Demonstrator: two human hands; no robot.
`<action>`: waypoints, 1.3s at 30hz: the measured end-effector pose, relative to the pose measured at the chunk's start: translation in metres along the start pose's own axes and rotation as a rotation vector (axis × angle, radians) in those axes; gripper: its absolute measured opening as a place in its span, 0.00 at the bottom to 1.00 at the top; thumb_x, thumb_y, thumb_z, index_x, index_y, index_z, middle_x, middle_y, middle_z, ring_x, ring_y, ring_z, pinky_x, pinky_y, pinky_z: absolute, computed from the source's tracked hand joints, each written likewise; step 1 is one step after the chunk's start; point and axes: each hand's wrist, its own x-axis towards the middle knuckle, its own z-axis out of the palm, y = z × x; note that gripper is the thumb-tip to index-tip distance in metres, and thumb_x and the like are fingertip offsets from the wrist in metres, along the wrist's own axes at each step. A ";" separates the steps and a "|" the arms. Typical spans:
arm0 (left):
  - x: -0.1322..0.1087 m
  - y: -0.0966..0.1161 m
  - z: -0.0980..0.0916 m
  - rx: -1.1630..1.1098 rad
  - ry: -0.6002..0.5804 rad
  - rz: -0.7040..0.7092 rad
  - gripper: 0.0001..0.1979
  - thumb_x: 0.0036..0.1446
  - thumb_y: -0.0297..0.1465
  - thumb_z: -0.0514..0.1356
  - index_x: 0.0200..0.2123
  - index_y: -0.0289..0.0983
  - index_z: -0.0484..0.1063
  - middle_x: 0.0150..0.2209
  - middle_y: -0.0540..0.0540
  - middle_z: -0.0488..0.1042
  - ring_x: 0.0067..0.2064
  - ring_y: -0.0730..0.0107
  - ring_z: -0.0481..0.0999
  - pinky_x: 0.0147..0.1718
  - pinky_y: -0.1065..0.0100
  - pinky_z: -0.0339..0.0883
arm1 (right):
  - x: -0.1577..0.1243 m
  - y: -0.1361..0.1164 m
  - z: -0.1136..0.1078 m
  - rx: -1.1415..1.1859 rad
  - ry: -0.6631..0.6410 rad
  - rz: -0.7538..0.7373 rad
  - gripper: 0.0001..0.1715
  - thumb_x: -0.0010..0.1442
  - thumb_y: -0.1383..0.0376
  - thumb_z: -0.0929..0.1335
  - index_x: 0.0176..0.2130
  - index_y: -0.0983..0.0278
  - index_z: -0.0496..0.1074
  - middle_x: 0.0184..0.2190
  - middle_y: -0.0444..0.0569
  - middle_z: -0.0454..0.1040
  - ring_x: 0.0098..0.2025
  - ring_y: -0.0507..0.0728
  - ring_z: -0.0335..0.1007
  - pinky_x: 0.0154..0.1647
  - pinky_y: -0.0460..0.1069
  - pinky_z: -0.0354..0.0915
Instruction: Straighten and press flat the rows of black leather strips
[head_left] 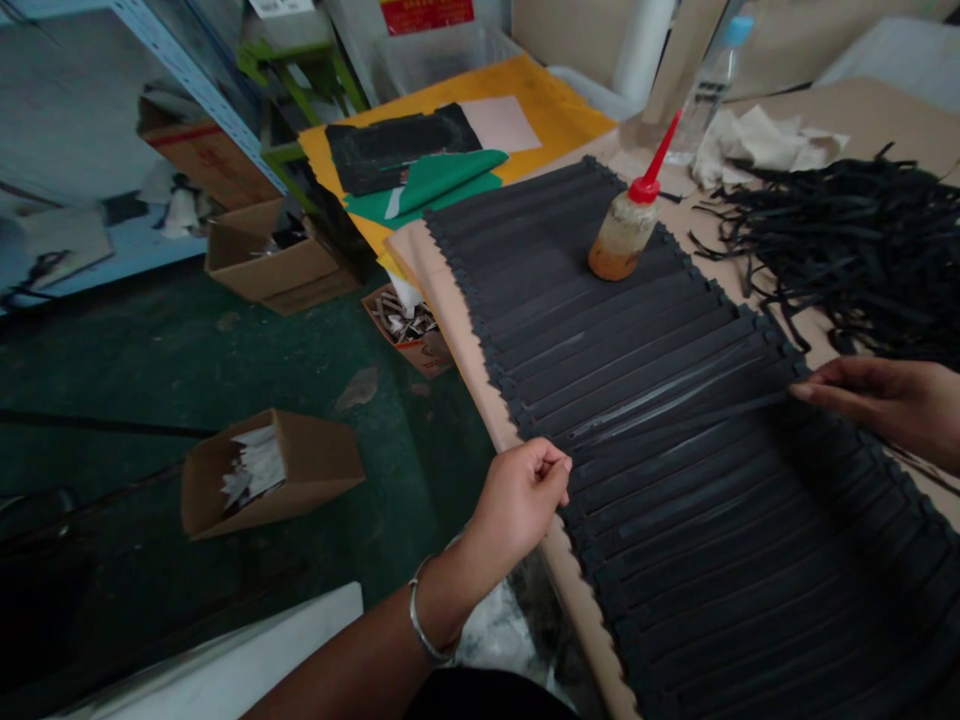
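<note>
A thin black strip [690, 413] is stretched between my two hands, above a row of flat black strap-like pieces [705, 560] laid side by side. My left hand [517, 500], at the near-left edge of the row, pinches one end of the strip. At the right edge, my right hand [885, 395] holds the other end between thumb and fingers. Shiny wet-looking streaks run across the pieces just beyond the strip. A squeeze bottle [624, 228] with a red pointed nozzle and some amber liquid stands upright on the black pieces farther back.
A heap of black strips [862, 240] lies to the right. Behind are a clear bottle [712, 90] with a blue cap and a crumpled cloth [761, 140]. Yellow sheets [517, 85] and a green sheet [442, 185] cover the table's far end. Cardboard boxes [315, 470] stand on the floor at left.
</note>
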 end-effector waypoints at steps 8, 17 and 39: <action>0.006 0.011 0.005 0.116 0.090 0.028 0.12 0.59 0.38 0.56 0.27 0.38 0.68 0.20 0.52 0.70 0.18 0.76 0.63 0.19 0.73 0.54 | 0.027 0.007 -0.002 0.154 0.015 -0.008 0.44 0.33 0.31 0.74 0.36 0.62 0.77 0.33 0.57 0.80 0.34 0.62 0.74 0.39 0.56 0.67; 0.011 0.004 0.008 0.198 0.085 -0.005 0.13 0.61 0.40 0.54 0.27 0.40 0.64 0.16 0.55 0.67 0.15 0.76 0.62 0.17 0.73 0.52 | 0.036 -0.012 0.009 0.166 0.007 -0.078 0.37 0.42 0.34 0.72 0.31 0.64 0.70 0.29 0.52 0.75 0.30 0.55 0.68 0.36 0.52 0.65; 0.009 0.008 0.009 0.225 0.109 -0.016 0.13 0.62 0.40 0.54 0.27 0.40 0.64 0.16 0.56 0.65 0.15 0.76 0.61 0.17 0.74 0.51 | 0.044 -0.010 0.016 -0.040 0.146 -0.032 0.23 0.52 0.46 0.69 0.34 0.63 0.75 0.29 0.51 0.77 0.30 0.56 0.68 0.33 0.52 0.60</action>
